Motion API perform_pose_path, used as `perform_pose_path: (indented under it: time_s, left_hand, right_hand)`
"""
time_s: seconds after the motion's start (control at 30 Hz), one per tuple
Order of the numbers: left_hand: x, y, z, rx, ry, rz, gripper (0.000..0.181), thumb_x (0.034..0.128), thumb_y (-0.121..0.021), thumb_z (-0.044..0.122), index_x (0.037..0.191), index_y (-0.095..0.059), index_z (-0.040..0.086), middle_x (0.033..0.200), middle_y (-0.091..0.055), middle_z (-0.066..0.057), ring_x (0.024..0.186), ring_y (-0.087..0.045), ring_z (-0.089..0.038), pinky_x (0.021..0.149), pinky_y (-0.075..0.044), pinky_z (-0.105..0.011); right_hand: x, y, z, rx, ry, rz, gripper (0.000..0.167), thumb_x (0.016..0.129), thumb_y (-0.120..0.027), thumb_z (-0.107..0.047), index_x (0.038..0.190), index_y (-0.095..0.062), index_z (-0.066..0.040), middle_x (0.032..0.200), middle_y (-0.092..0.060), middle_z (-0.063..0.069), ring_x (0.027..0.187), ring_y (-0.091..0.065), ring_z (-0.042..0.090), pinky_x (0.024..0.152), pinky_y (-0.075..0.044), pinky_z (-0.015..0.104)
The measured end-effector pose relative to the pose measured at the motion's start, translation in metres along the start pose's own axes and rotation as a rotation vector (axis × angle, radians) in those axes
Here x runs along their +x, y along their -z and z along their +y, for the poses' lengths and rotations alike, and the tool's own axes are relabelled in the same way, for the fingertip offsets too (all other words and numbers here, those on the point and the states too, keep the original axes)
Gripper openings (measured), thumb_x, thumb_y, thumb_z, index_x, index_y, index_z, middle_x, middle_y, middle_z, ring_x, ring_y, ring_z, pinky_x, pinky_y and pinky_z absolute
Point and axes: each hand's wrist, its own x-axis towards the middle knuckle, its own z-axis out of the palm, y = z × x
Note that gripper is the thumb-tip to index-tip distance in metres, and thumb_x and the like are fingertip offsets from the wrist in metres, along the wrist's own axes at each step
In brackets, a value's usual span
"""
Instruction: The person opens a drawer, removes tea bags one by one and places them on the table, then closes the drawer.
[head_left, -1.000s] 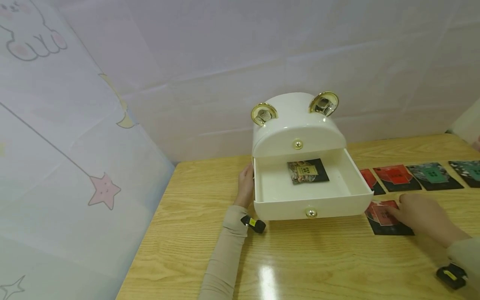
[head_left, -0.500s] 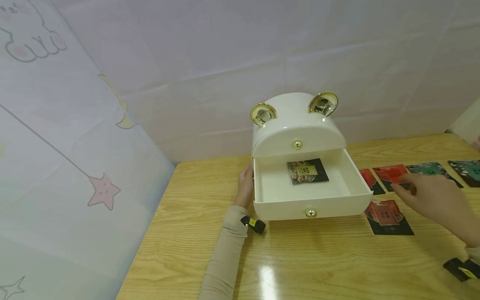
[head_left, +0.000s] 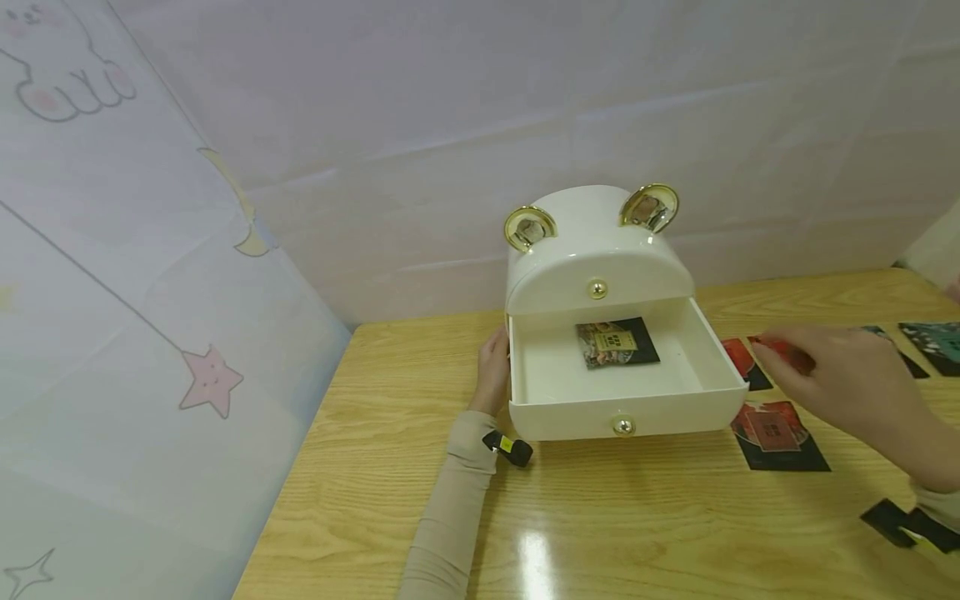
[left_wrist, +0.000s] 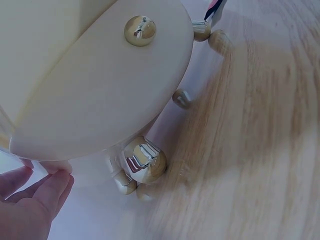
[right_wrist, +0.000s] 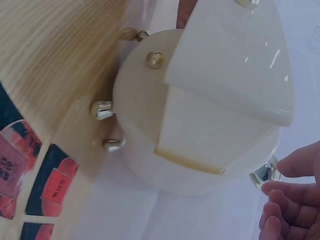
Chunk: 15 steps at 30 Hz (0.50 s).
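Note:
A white storage box [head_left: 600,242] with gold bear ears has its lower drawer [head_left: 626,417] pulled out. Inside the drawer lies a dark flat packet [head_left: 617,342] with a yellow label. My left hand [head_left: 491,371] rests against the box's left side; in the left wrist view its fingertips [left_wrist: 62,182] touch the glossy wall. Over the back row of packets is my right hand [head_left: 862,392], partly covering a red packet [head_left: 767,342]. The right wrist view shows its fingers [right_wrist: 280,190] loosely bent, with nothing seen between them. Nearer me lies another red-and-black packet [head_left: 780,437].
Other packets lie in the row: a red one [head_left: 742,362] beside the drawer and a green one [head_left: 933,346] at far right. The wooden table [head_left: 405,400] meets a pale cloth wall [head_left: 420,200] behind the box.
My right hand has lifted off the front packet, moved back over the row, then shifted slightly left. The left hand and the box have stayed in place.

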Motion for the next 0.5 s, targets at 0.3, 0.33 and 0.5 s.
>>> perform_pose_path:
  time_s: [0.3, 0.33, 0.5]
  left_hand:
    - [0.0, 0.0, -0.001, -0.001, -0.014, -0.007, 0.044, 0.099, -0.033, 0.037, 0.128, -0.051, 0.009, 0.116, -0.057, -0.007, 0.102, -0.054, -0.019, 0.084, -0.048, -0.034]
    - [0.0, 0.001, -0.001, -0.005, -0.01, -0.009, 0.043, 0.0991, -0.033, 0.036, 0.128, -0.051, 0.009, 0.116, -0.057, -0.006, 0.102, -0.054, -0.018, 0.084, -0.047, -0.034]
    - [-0.003, 0.001, 0.009, -0.028, 0.005, -0.026, 0.04, 0.0999, -0.034, 0.03, 0.125, -0.053, 0.006, 0.113, -0.058, -0.008, 0.099, -0.055, -0.018, 0.083, -0.048, -0.034]
  right_hand:
    - [0.022, 0.003, -0.015, 0.028, 0.115, 0.069, 0.069, 0.091, -0.026, -0.059, 0.083, -0.067, -0.003, 0.055, -0.037, -0.01, 0.046, -0.026, 0.002, 0.038, -0.022, 0.022]
    - [0.024, 0.003, -0.016, 0.035, 0.119, 0.067, 0.069, 0.091, -0.026, -0.059, 0.083, -0.066, -0.004, 0.055, -0.036, -0.01, 0.046, -0.025, 0.002, 0.039, -0.021, 0.022]
    - [0.033, 0.002, -0.021, 0.051, 0.152, 0.076, 0.068, 0.091, -0.026, -0.06, 0.081, -0.065, -0.005, 0.056, -0.035, -0.012, 0.045, -0.021, 0.0, 0.039, -0.018, 0.022]
